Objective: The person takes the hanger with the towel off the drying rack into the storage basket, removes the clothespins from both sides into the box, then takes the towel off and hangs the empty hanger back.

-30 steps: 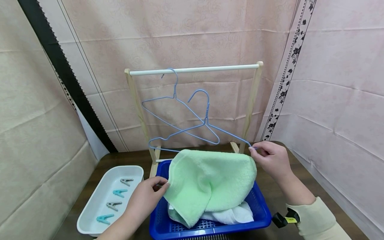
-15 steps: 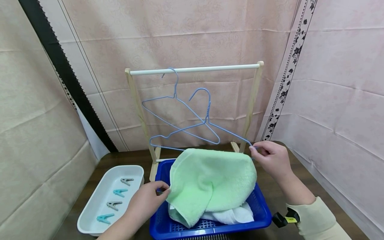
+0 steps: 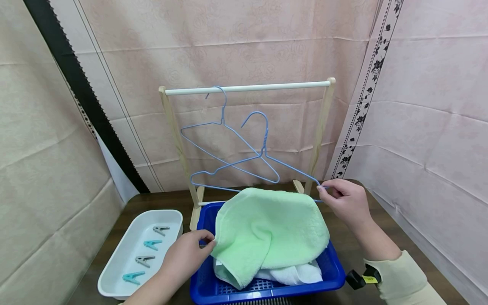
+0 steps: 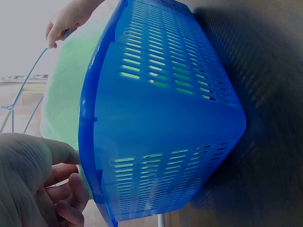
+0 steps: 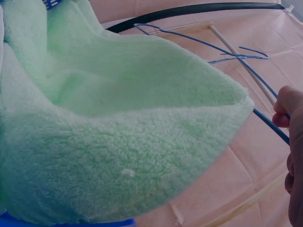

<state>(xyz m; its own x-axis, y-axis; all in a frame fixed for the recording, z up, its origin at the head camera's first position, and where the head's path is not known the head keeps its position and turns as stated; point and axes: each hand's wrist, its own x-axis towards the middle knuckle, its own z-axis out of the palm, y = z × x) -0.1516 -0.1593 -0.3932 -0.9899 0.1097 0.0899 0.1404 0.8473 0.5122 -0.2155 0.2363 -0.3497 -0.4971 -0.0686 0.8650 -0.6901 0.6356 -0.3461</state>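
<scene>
In the head view, my right hand pinches the right corner of a blue wire hanger, held tilted in front of the rack. A light green towel covers part of the hanger's lower bar, which shows at both sides of it. My left hand pinches the towel's left edge between thumb and finger. Below lies a blue plastic basket holding a white cloth. In the left wrist view, that hand is beside the basket's rim. The right wrist view shows the towel's fuzzy folds close up.
Behind the basket stands a small rack with a white rail. A second blue hanger hangs from it. On the left, a white tray holds several clothespins. Cloth curtains surround the brown table.
The towel's right side has sagged, uncovering the lower bar's right end. The held hanger has risen slightly. My left hand shifted a little and still pinches the towel; my right hand is nearly still.
</scene>
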